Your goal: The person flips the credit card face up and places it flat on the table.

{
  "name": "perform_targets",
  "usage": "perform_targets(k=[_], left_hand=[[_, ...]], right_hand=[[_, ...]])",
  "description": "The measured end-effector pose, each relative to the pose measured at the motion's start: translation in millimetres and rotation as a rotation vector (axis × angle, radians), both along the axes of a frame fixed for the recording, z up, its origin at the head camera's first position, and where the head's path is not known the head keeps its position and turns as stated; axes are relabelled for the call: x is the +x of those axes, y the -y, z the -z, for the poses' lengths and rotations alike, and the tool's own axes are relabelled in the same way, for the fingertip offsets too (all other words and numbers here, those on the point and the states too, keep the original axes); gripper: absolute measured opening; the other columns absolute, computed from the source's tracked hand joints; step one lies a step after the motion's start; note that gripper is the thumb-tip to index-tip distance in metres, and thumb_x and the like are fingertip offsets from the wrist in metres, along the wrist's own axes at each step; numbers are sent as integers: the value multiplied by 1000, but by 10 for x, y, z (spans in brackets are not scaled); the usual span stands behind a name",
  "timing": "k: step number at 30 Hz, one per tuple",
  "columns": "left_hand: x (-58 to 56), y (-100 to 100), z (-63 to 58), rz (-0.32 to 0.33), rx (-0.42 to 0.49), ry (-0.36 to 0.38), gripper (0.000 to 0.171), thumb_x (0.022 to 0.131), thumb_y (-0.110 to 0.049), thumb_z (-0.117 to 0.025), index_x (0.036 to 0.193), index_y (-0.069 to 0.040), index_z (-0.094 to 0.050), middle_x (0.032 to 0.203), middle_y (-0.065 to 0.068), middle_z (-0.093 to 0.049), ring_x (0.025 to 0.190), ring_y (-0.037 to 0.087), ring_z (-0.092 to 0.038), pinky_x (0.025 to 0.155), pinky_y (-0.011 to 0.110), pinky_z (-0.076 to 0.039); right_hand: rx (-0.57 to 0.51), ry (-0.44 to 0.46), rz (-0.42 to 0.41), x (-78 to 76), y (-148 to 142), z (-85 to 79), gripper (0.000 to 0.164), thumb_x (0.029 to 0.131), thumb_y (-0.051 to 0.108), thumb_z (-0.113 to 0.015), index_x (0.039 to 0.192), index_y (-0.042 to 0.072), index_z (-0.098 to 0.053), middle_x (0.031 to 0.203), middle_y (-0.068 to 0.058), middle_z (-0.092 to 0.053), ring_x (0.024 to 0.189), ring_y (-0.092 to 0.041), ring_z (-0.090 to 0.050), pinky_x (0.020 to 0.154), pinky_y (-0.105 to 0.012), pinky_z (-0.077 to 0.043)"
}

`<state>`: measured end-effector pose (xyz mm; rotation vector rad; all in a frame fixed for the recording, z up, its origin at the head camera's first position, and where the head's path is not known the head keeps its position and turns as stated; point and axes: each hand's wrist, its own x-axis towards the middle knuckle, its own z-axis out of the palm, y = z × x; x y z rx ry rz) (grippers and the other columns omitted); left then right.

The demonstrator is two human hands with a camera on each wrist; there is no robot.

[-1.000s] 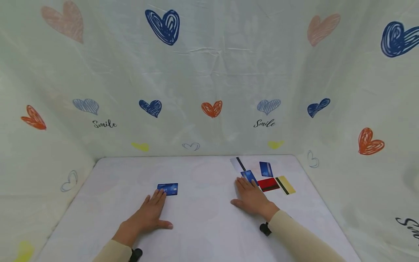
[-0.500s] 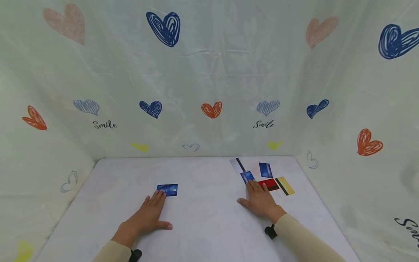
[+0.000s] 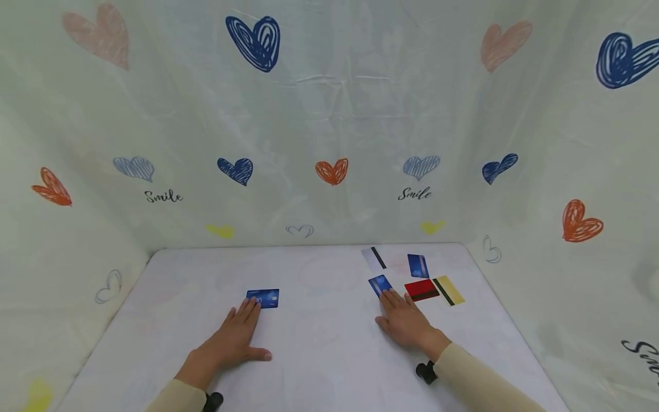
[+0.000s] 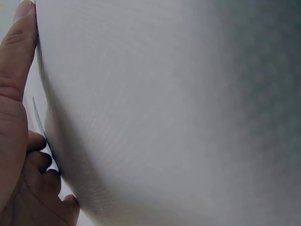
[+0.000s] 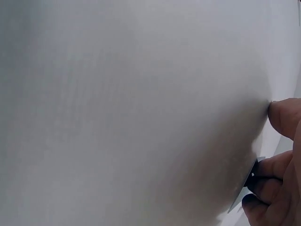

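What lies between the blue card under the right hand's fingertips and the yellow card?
The red card lies there, closer to the yellow card than to that blue card. The head view shows this.

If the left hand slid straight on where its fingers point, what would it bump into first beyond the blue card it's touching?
Beyond the blue card, the left hand would probably meet the patterned backdrop; the white tabletop between looks free. Whether a gap separates the two is unclear.
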<state>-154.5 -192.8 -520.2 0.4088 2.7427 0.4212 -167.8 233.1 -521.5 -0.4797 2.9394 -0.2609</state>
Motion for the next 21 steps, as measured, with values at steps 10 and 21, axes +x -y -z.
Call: perform_targets(k=[10,21], left_hand=[[11,0,-12,25,-14,-20,127,76,-72,-80,160,10,-31,171,31,-20,160,49,-16,127,67,-15],[1,-10,-26,16,-11,-12,128,75,-72,-81,162,7,-29,172,28,-20,160,49,-15,127,67,-14]], right_hand=[[-15,-41,-105,80,122,20,59,105,31,-65,152,-2,-52,162,-17,-48,154,-37,-40,125,-59,-30],[20,-35,-300,147,356,-5,51,106,18,-59,154,4,-51,162,-10,-50,154,-31,-43,125,-56,-33]])
